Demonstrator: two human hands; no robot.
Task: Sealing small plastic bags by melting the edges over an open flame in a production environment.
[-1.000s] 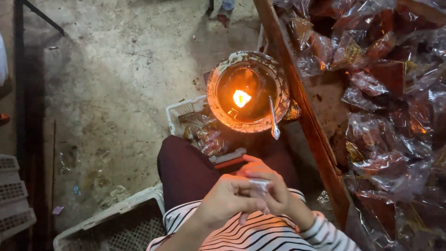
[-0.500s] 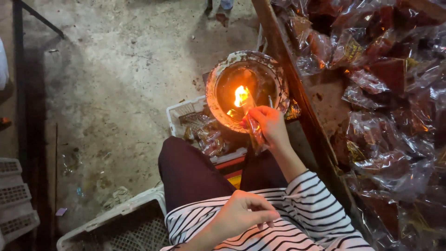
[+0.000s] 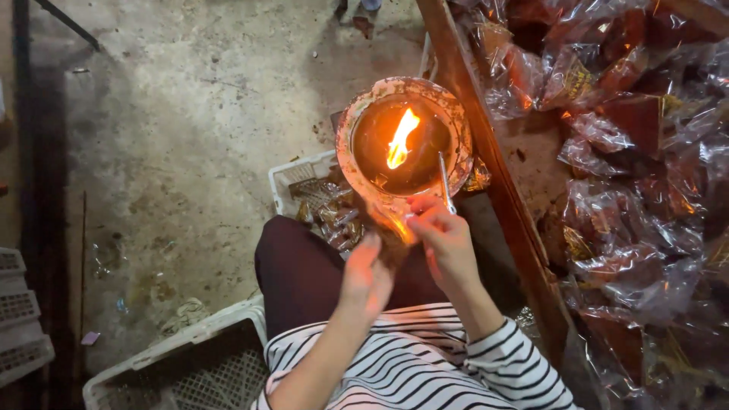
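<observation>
A stained, cracked concrete floor (image 3: 175,137) fills the scene, dimly lit. White slatted plastic crates (image 3: 175,368) stand at the lower left. A slanted wooden beam (image 3: 486,152) borders heaped clear plastic bags (image 3: 630,152).

Glossy plastic bags (image 3: 607,144), rough concrete floor (image 3: 190,137)

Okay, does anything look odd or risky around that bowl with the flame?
Yes. An open flame burns in the round bowl right beside a heap of clear plastic packets, with only a wooden rail between. Both hands, right and left, are close to the bowl's rim. Litter lies scattered on the concrete floor.
</observation>
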